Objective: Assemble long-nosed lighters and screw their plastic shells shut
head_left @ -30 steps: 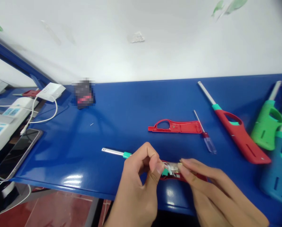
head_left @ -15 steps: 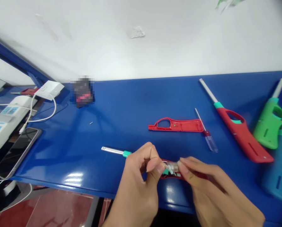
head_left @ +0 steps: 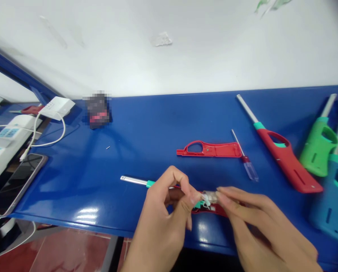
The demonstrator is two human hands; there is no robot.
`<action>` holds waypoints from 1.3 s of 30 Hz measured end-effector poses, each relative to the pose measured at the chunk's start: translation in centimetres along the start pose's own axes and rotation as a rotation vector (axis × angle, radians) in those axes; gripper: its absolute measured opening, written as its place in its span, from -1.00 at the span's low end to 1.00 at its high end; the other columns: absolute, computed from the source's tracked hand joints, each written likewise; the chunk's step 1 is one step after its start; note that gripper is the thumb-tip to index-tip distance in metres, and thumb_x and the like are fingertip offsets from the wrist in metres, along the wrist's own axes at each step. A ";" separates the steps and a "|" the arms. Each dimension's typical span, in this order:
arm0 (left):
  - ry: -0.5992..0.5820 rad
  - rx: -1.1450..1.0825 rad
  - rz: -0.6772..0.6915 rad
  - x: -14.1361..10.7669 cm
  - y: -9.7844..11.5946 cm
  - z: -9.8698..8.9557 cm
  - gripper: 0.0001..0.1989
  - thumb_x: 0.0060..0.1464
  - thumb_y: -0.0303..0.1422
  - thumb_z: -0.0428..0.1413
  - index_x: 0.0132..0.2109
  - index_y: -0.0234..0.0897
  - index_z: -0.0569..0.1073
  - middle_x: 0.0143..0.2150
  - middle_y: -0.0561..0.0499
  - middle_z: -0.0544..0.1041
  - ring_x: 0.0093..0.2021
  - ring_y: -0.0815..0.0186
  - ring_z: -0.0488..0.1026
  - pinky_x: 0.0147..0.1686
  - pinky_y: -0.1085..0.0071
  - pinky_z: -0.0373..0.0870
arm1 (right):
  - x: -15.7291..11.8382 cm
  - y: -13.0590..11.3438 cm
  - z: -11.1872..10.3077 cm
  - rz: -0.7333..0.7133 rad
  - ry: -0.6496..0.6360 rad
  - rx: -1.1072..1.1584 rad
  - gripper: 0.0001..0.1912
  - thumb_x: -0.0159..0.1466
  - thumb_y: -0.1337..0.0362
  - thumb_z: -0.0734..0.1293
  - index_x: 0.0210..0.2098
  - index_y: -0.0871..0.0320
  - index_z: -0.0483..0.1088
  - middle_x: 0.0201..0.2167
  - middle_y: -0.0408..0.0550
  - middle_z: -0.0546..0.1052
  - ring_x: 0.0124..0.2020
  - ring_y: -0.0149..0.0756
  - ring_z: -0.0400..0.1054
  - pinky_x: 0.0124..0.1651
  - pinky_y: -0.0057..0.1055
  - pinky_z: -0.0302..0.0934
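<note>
Between my hands is a small clear gas tank (head_left: 210, 197) with a white valve end. My right hand (head_left: 254, 215) pinches its right end between thumb and fingers. At the white end the thumb and forefinger of my left hand (head_left: 171, 211) are pressed together; the exact piece they grip is partly hidden. Just beneath lies the opened body of a red gas lighter (head_left: 214, 210), its green and white inner parts partly covered by my hands. Its metal barrel (head_left: 133, 180) sticks out to the left. Beyond lies the red casing half (head_left: 222, 150), inner side up.
A screwdriver (head_left: 248, 166) lies beside the casing half. On the right are a whole red lighter (head_left: 288, 162), a green lighter (head_left: 313, 155) and a blue one (head_left: 329, 204). A tiny metal piece (head_left: 108, 147), a phone (head_left: 16, 185) and a power strip (head_left: 9, 138) are leftward.
The clear tank has risen slightly off the lighter body and shows more plainly, still between both hands. My left fingers have shifted a little. The view has moved slightly.
</note>
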State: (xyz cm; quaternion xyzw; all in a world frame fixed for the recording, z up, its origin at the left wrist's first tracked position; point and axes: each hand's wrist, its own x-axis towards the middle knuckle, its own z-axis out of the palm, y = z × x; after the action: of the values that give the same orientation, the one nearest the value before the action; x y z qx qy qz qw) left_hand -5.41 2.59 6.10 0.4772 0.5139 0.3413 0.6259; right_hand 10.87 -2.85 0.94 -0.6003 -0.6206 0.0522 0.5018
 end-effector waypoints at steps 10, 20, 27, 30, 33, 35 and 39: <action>0.075 0.139 0.073 -1.5 -1.2 0.2 -0.79 0.26 -0.25 0.36 0.03 0.06 0.70 -0.19 0.09 0.66 -0.33 0.38 0.53 -0.40 0.53 0.43 | -0.2 -0.5 0.0 0.039 0.035 -0.046 -0.73 0.38 0.56 0.46 -0.14 0.02 0.62 -0.10 -0.28 0.67 -0.17 -0.52 0.57 -0.08 -0.48 0.43; 0.073 0.116 0.079 -1.2 -0.7 0.6 -0.89 0.27 -0.35 0.31 -0.09 -0.06 0.72 -0.20 0.04 0.70 -0.37 0.36 0.55 -0.47 0.51 0.40 | 0.0 -0.7 0.0 0.041 0.047 -0.020 -0.73 0.37 0.56 0.46 -0.15 0.03 0.63 -0.12 -0.27 0.67 -0.18 -0.48 0.58 -0.13 -0.47 0.45; 0.063 0.113 0.077 -1.0 -0.7 0.7 -0.91 0.29 -0.33 0.31 -0.09 -0.07 0.72 -0.20 0.03 0.68 -0.32 0.35 0.54 -0.45 0.52 0.40 | -0.2 -0.6 0.1 0.063 0.039 -0.027 -0.74 0.39 0.52 0.46 -0.15 0.00 0.64 -0.12 -0.29 0.68 -0.21 -0.49 0.57 -0.13 -0.47 0.47; 0.060 0.115 0.073 -1.0 -0.7 0.6 -0.93 0.30 -0.32 0.31 -0.10 -0.05 0.71 -0.20 0.05 0.67 -0.30 0.36 0.55 -0.43 0.54 0.40 | -0.3 -0.4 -0.1 0.072 0.022 -0.022 -0.73 0.40 0.53 0.45 -0.14 -0.02 0.63 -0.11 -0.32 0.67 -0.19 -0.52 0.57 -0.08 -0.52 0.46; 0.060 0.121 0.076 -1.1 -0.8 0.5 -0.92 0.30 -0.34 0.31 -0.10 -0.04 0.70 -0.21 0.07 0.67 -0.31 0.39 0.54 -0.43 0.56 0.40 | -0.4 -0.1 -0.3 0.072 0.001 -0.011 -0.72 0.39 0.54 0.45 -0.14 -0.02 0.63 -0.10 -0.32 0.67 -0.19 -0.53 0.57 -0.06 -0.54 0.47; 0.069 0.109 0.081 -1.1 -1.0 0.6 -0.91 0.30 -0.34 0.31 -0.10 -0.03 0.71 -0.21 0.08 0.66 -0.34 0.41 0.52 -0.45 0.57 0.39 | -0.3 0.1 -0.3 0.066 -0.014 0.000 -0.74 0.40 0.51 0.45 -0.14 -0.02 0.62 -0.11 -0.32 0.66 -0.20 -0.53 0.58 -0.04 -0.55 0.48; 0.087 0.084 0.121 -1.1 -1.3 0.8 -0.86 0.31 -0.31 0.31 -0.03 0.02 0.73 -0.21 0.07 0.66 -0.38 0.41 0.49 -0.50 0.55 0.36 | -0.2 0.3 -0.3 0.089 -0.019 0.020 -0.77 0.41 0.47 0.45 -0.12 -0.03 0.63 -0.14 -0.31 0.67 -0.22 -0.51 0.59 -0.07 -0.57 0.52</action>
State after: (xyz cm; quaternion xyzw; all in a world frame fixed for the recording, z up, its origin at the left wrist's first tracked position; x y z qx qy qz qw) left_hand -4.98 0.97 5.18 0.5177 0.5248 0.3773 0.5606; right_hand 11.21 -3.05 0.81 -0.6216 -0.5974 0.0864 0.4992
